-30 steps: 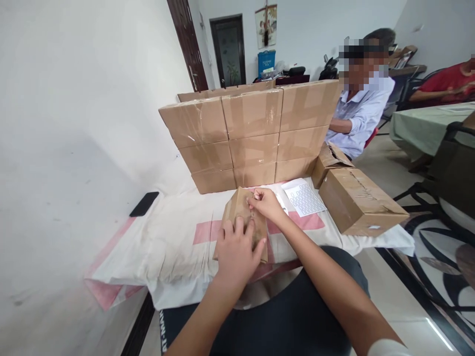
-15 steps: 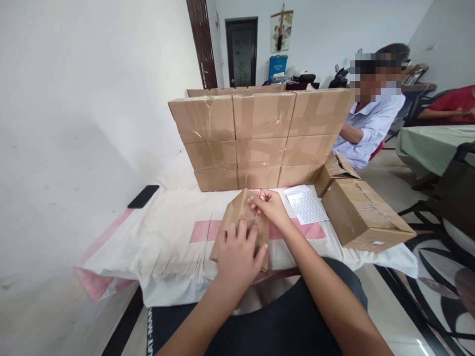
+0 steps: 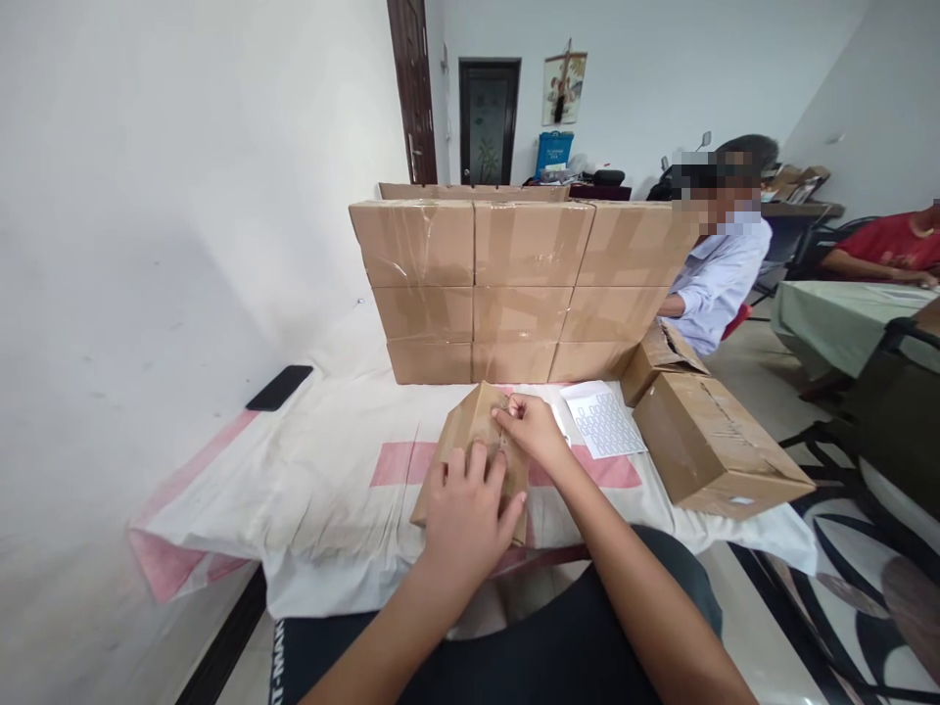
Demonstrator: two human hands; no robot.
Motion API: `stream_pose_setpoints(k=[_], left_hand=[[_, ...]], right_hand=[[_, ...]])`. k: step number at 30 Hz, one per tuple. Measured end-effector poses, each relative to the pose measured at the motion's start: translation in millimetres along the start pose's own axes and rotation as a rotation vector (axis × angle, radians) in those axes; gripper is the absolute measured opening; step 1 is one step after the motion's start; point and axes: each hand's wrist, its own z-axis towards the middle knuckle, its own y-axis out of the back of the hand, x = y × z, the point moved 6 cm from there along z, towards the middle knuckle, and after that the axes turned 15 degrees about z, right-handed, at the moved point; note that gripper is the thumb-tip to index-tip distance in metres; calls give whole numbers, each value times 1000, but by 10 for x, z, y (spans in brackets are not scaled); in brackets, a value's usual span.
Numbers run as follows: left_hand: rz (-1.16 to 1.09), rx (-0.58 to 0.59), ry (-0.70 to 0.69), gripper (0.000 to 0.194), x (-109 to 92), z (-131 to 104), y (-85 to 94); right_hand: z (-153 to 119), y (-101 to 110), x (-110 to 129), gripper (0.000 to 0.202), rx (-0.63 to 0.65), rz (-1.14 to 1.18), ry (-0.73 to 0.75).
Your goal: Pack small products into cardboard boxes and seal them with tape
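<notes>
A small brown cardboard box (image 3: 461, 426) lies on the cloth-covered table in front of me. My left hand (image 3: 468, 509) rests on the box's upper face, fingers spread and thumb apart. Close to the box's far end, my right hand (image 3: 533, 429) is closed in a pinch at its taped seam. What sits between those fingertips is too small to make out. Just right of that hand is a white sheet of oval-outlined labels (image 3: 608, 423).
A wall of stacked taped cartons (image 3: 525, 294) stands at the table's back. Two worn cardboard boxes (image 3: 724, 441) sit at the right. A black phone (image 3: 280, 388) lies at the left on the cloth (image 3: 330, 460). Beyond the cartons sits a person in a pale shirt (image 3: 724, 269).
The view has tilted up slightly, so the background sits lower. My right fingers have shifted a little at the seam; my left hand stays spread on the box.
</notes>
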Motion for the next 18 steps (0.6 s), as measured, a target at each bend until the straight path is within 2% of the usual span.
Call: stream_pose_setpoints(k=[5, 12, 18], left_hand=[[-5, -13, 1, 45, 38, -1, 14], [-27, -10, 10, 45, 91, -12, -6], [-24, 3, 10, 45, 102, -6, 4]], right_hand=[[7, 43, -4, 49, -22, -127, -22], [-26, 130, 31, 59, 10, -396, -256], [-66, 168, 145, 60, 32, -530, -335]])
